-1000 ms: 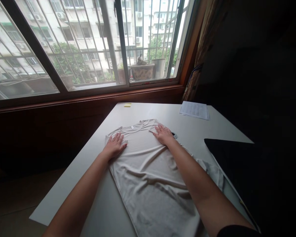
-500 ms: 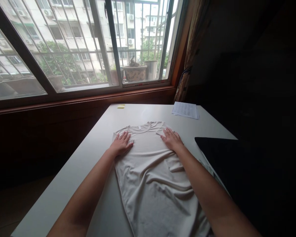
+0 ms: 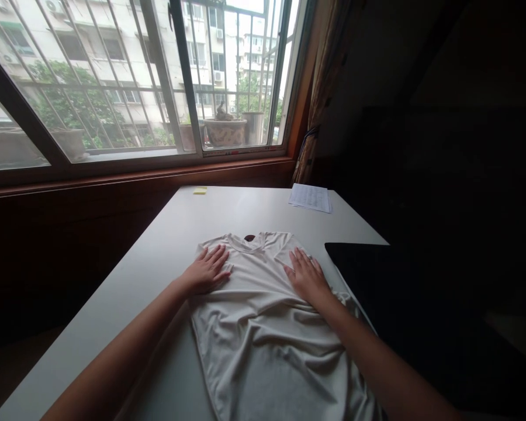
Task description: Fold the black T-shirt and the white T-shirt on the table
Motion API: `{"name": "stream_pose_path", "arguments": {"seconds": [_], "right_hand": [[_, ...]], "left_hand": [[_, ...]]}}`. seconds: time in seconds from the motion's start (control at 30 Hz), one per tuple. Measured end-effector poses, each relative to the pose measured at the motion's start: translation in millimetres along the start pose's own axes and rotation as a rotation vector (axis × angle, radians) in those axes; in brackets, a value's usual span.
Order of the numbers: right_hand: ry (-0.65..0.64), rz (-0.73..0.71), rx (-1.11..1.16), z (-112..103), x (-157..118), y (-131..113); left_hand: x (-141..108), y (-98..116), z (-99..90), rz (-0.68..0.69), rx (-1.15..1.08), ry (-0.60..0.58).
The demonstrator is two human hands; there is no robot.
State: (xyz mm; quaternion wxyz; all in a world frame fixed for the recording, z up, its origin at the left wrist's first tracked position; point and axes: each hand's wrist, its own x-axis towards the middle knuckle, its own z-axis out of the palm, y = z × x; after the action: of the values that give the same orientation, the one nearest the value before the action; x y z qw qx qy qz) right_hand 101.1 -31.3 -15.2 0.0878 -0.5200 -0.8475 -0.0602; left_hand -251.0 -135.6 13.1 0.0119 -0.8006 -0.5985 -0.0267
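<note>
A light-coloured shirt (image 3: 263, 327) lies spread on the white table, its neckline toward the far side and its lower part creased in folds. My left hand (image 3: 207, 270) rests flat on the shirt's upper left part, fingers spread. On the upper right part lies my right hand (image 3: 307, 275), palm down with its fingers stretched out. A small dark oval shows at the neck opening. Neither hand grips the fabric.
The white table (image 3: 114, 327) carries a yellow note (image 3: 200, 190) and printed papers (image 3: 310, 197) at its far edge. A black item (image 3: 359, 269) lies at the right. Beyond stand a barred window and a curtain (image 3: 309, 146).
Both hands and the shirt's upper part have come nearer to me on the table. The neckline has creased, and the dark oval now shows there. The view has shifted right.
</note>
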Motion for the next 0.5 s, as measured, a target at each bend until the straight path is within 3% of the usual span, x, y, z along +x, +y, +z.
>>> {"name": "stream_pose_path", "arguments": {"seconds": [0.23,0.5], "right_hand": [[0.003,-0.055,0.036,-14,-46,-43],[0.001,-0.122,0.09,-21,-69,-89]], "left_hand": [[-53,4,-3.2,0.037,0.038,0.007],[-102,-15,-3.6,-0.015,0.045,0.015]]}}
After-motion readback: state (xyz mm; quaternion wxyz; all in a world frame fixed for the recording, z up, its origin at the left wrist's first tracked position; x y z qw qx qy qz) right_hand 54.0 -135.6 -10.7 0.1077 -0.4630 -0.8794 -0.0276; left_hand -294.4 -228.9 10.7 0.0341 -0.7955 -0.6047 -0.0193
